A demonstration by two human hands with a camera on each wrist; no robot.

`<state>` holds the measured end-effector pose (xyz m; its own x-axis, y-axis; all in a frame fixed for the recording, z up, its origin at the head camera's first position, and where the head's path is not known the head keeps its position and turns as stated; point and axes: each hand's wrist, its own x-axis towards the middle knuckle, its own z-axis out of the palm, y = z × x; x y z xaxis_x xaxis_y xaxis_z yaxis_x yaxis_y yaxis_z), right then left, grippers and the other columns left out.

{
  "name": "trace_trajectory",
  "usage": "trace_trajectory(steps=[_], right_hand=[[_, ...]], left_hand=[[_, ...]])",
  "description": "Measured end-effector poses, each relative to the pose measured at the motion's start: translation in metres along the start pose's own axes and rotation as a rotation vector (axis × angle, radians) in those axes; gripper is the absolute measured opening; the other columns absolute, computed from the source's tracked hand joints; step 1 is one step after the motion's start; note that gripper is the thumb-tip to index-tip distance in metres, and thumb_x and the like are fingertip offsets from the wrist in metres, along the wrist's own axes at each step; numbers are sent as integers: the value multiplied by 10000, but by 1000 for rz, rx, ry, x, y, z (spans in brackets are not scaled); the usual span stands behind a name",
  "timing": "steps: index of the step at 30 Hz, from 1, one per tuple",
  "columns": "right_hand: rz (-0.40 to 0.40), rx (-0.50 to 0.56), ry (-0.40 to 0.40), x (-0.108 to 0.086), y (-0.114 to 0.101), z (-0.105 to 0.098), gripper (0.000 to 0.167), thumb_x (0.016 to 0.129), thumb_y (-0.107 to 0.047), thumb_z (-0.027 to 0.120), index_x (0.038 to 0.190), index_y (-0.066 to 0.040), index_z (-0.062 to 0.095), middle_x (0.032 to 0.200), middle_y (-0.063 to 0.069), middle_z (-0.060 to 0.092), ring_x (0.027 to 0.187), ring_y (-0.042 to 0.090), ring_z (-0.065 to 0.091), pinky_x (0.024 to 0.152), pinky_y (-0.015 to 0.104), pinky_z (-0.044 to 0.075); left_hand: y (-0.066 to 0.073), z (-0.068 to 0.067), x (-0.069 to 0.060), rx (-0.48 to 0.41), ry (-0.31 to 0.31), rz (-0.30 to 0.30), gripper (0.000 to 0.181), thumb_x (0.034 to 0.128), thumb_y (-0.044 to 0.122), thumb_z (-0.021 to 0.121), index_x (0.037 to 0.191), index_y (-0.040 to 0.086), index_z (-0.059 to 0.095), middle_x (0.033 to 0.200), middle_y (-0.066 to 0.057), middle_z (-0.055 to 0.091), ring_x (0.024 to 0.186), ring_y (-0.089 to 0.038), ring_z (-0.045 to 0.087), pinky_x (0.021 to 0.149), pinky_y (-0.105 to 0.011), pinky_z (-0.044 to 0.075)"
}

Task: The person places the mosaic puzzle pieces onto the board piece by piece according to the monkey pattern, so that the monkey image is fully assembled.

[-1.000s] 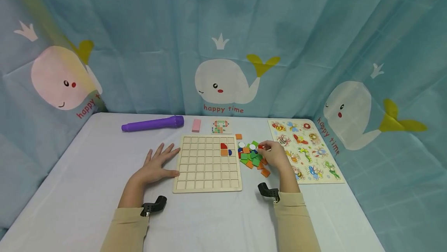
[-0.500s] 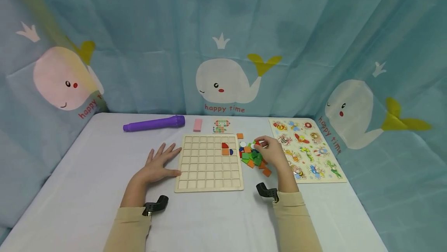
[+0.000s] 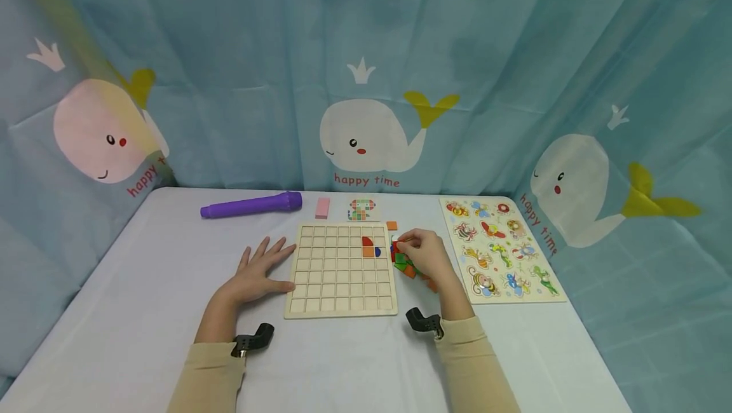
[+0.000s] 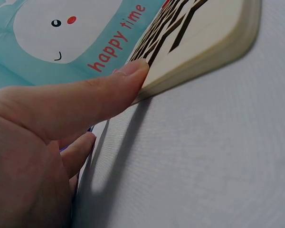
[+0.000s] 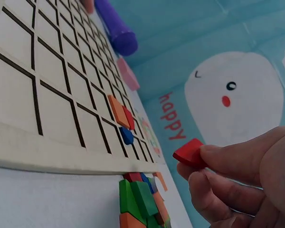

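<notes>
My right hand (image 3: 429, 254) pinches a red tile (image 5: 190, 153) between thumb and fingers, held up over the loose tiles beside the board. The tile's full outline is partly hidden by the thumb. The wooden grid board (image 3: 328, 304) lies flat in the middle. Near its upper right sit a red curved-edge tile (image 3: 367, 241), an orange square tile (image 3: 368, 252) and a blue half-round tile (image 3: 377, 251). My left hand (image 3: 254, 278) lies with spread fingers at the board's left side. In the left wrist view, its thumb (image 4: 128, 78) touches the board's edge.
Green, orange, blue and white tiles (image 5: 137, 199) are heaped right of the board, partly under my right hand. A picture card (image 3: 362, 209), a pink block (image 3: 323, 208) and a purple microphone-shaped object (image 3: 251, 205) lie behind. An insect puzzle board (image 3: 483, 260) lies at right.
My right hand has moved left from the far side of the tile heap toward the board's right edge, carrying the red tile. The left hand has stayed in place.
</notes>
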<state>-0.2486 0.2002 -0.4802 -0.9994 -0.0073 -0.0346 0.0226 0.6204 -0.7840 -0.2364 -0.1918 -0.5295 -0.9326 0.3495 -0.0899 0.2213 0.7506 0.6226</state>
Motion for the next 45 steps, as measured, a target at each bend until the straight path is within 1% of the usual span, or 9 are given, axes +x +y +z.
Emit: trace_trajectory(steps=[5,9,13,18,22,28,33,41,45], right_hand=[[-8,-35,4,-2,-6,7,93,939,-267,736,978,-194,779,938,-21,724,850,175,624,679,309,521],[-22,-46,-14,-3,-11,16,89,934,-242,742,974,-169,773,885,-17,709,800,169,608,651,295,511],[-53,-46,-61,-3,-13,28,96,930,-213,744,986,-136,750,844,-7,701,737,143,610,625,282,513],[-85,-68,-98,-3,-13,41,77,928,-221,746,943,-146,744,832,-17,701,719,123,612,615,280,517],[-106,-93,-102,-3,-13,49,72,938,-224,735,931,-153,745,824,-28,697,708,114,612,610,281,523],[-124,-133,-91,-5,-14,56,73,940,-222,731,907,-157,741,814,-39,687,734,105,604,650,281,524],[-143,-180,-56,-4,-14,61,81,942,-212,726,890,-150,738,801,-34,672,731,105,581,656,274,511],[-154,-195,-45,-7,-14,65,52,954,-198,709,933,-159,736,816,-34,663,716,115,562,625,279,489],[-159,-220,-33,-6,-14,68,54,960,-203,704,941,-155,721,786,-44,644,677,108,550,589,261,473]], left_hand=[[0,0,-1,4,-1,2,978,775,576,781,1574,184,376,1684,-156,186,1554,-440,-43,1193,-651,-161],[0,0,-1,9,1,5,980,773,582,780,1573,184,377,1683,-158,188,1553,-443,-41,1192,-654,-158],[-2,0,-1,7,-5,1,987,766,595,782,1573,192,379,1687,-148,181,1556,-436,-48,1193,-650,-163],[-5,2,-1,8,-5,0,989,765,600,780,1574,200,377,1689,-140,177,1558,-426,-55,1193,-647,-169],[-6,2,-1,14,1,2,986,766,602,778,1573,201,378,1688,-143,180,1558,-428,-52,1193,-648,-166],[-4,1,0,9,4,5,981,767,598,777,1570,191,385,1684,-158,183,1556,-435,-50,1191,-652,-168],[-4,1,0,8,4,5,978,768,595,780,1568,190,389,1684,-154,187,1557,-433,-48,1194,-649,-164],[-3,1,0,8,-1,-6,987,761,600,782,1569,193,388,1685,-152,183,1555,-436,-50,1189,-657,-165],[-1,0,0,10,3,1,980,768,601,774,1569,192,386,1683,-159,186,1553,-442,-43,1190,-660,-158]])
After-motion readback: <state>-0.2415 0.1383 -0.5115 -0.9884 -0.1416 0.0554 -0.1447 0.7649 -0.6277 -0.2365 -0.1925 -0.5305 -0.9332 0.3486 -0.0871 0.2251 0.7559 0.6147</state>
